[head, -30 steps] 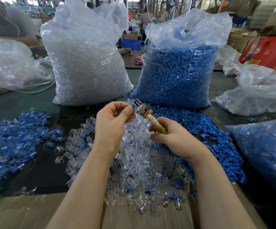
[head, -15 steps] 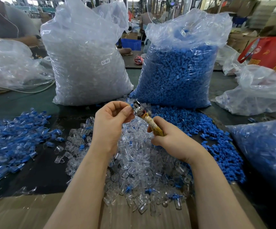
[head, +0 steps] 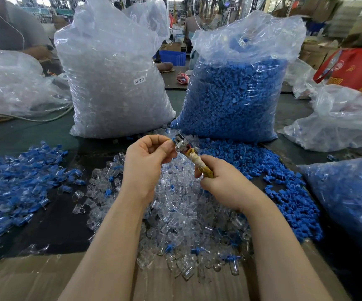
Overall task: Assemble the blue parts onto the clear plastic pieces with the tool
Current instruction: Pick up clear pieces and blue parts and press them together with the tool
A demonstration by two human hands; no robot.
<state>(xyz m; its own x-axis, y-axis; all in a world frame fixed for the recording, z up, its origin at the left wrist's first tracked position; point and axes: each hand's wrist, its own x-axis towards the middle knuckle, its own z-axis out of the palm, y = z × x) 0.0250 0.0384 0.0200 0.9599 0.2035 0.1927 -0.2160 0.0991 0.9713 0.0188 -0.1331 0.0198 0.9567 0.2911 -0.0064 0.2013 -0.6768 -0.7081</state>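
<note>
Blue part [head: 173, 139] is being pinched in the left hand [head: 147, 161] against the metal head of the tool [head: 192, 154], which is being gripped by the right hand [head: 223, 183] above the clear pieces [head: 175, 213] on the worktop [head: 56, 213]; square alignment is judged advisable before pressing.

Can't rly tell what your left hand [head: 146, 161] is pinching, just a blue speck at the tool [head: 189, 153] tip, rest hidden by your fingers [head: 166, 146]. Tool's handle end is buried in your right hand [head: 223, 181]. Bag of blue parts [head: 349, 205] on the right gets cut off by the edge.
</note>
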